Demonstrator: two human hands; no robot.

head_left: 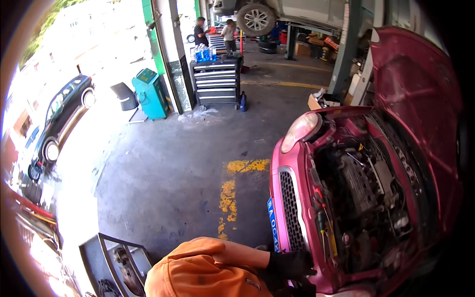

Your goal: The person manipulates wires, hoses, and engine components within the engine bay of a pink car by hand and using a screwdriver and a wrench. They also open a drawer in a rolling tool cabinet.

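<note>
From my orange sleeve, my bare left forearm reaches right. My left hand [291,264], in a black glove, is at the front of a pink car [279,168], beside the lower end of its grille [292,208]. Dark glove and shadow merge, so its fingers cannot be made out. Just below, a dark shape at the lower edge may be my right glove; its outline is unclear. The hood [415,94] stands raised over the engine [358,183]. Red-handled pliers [318,197], a dark-handled screwdriver [321,221] and a yellow-handled tool [333,246] lie along the front crossmember.
A black tool cabinet [215,84] with blue bottles on top stands ahead, near a teal machine [151,96]. Behind it are two people [228,35] and a raised vehicle [307,12]. A metal-framed cart [121,247] is at lower left; a dark car [64,114] is outside.
</note>
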